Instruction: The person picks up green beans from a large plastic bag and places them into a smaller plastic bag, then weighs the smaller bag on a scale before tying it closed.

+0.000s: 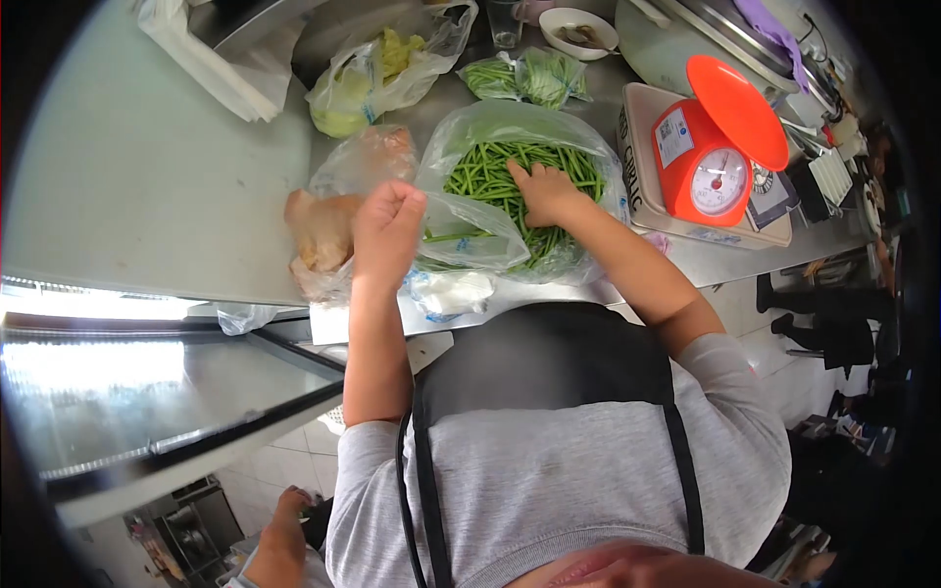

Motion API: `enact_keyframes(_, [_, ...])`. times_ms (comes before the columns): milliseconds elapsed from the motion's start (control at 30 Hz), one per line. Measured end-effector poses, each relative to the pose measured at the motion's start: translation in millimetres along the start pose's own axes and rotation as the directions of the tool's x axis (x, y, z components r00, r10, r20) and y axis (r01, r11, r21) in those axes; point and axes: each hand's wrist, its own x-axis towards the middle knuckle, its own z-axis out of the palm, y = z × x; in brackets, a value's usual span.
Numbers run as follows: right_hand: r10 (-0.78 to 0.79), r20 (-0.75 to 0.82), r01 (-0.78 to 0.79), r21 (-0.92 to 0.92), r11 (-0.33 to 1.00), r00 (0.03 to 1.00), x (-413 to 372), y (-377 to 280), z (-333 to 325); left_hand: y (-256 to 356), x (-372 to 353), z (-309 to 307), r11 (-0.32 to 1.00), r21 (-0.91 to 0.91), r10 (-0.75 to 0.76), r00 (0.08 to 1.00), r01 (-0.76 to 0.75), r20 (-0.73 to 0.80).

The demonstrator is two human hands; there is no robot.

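Observation:
My left hand point(387, 233) is closed, its fingertips pinching the rim of a small clear plastic bag point(480, 220) with some green beans in it. Beside it, my right hand point(544, 192) rests on the pile of green beans point(480, 169) inside a large open plastic bag point(578, 125), fingers apart. The small bag lies over the near left side of the large one. Left of my left hand, raw poultry point(325, 227) sits in clear plastic.
An orange scale point(676, 162) stands on a box point(760, 233) at the right. Behind the beans are bagged greens point(539, 78), a white bowl point(578, 34), a glass point(506, 24) and bagged cabbage point(345, 93). Another person's arm point(279, 544) shows at lower left.

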Motion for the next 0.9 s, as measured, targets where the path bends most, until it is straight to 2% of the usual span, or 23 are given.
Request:
enact_keyframes(33, [-0.015,0.011,0.014,0.062,0.998,1.000,1.5,1.3,-1.0,-0.2,-0.4,-0.6,1.000,0.020,-0.004,1.000,0.004,-0.005])
enact_keyframes(133, [-0.014,-0.136,0.066,0.388,0.919,0.991,13.6,22.3,18.4,-3.0,-2.1,-3.3,0.999,0.042,-0.001,1.000,0.001,-0.017])
enact_keyframes(167, [-0.060,-0.237,0.179,0.521,0.834,0.970,12.7,26.5,15.7,-4.3,-2.0,-4.2,1.000,0.026,0.010,1.000,-0.009,-0.015])
enact_keyframes(300, [-0.099,-0.334,0.314,0.687,0.655,0.937,6.2,37.5,-4.9,0.6,-2.7,-0.1,0.999,0.043,0.010,0.999,-0.009,-0.036])
enact_keyframes(400, [-0.005,-0.231,0.213,0.891,0.401,0.973,-5.8,31.5,-21.7,-2.5,1.0,0.3,0.999,-0.002,0.046,0.999,-0.046,0.012])
enact_keyframes(433, [-0.066,-0.256,0.263,0.914,0.310,0.964,2.2,35.4,-14.0,-2.3,1.2,0.8,0.999,-0.002,0.043,0.999,-0.043,0.013])
enact_keyframes(533, [-0.021,-0.405,0.400,0.891,0.215,0.914,9.3,34.2,6.7,0.3,1.5,1.9,0.999,0.009,0.034,0.999,-0.034,0.003])
enact_keyframes(633, [-0.013,-0.498,0.484,0.837,0.256,0.867,14.3,35.1,27.2,0.6,1.6,0.5,0.999,0.022,0.027,0.999,-0.027,-0.022])
enact_keyframes(733, [0.047,-0.316,0.297,0.925,0.239,0.948,1.6,26.7,7.8,-3.1,3.1,-4.1,1.000,0.013,0.016,1.000,-0.016,-0.017])
enact_keyframes(767, [0.033,-0.286,0.279,0.950,0.140,0.958,4.0,27.4,6.1,-2.1,2.7,-3.7,1.000,0.017,0.016,1.000,-0.016,-0.018])
enact_keyframes(867, [0.049,-0.281,0.271,0.951,0.150,0.959,1.7,29.4,-5.3,-3.9,3.6,-0.5,0.999,-0.001,0.033,0.999,-0.033,-0.015])
enact_keyframes(900, [0.023,-0.215,0.202,0.946,0.255,0.976,-1.3,31.6,-10.8,-4.3,4.1,0.3,0.999,-0.011,0.045,0.999,-0.045,-0.015])
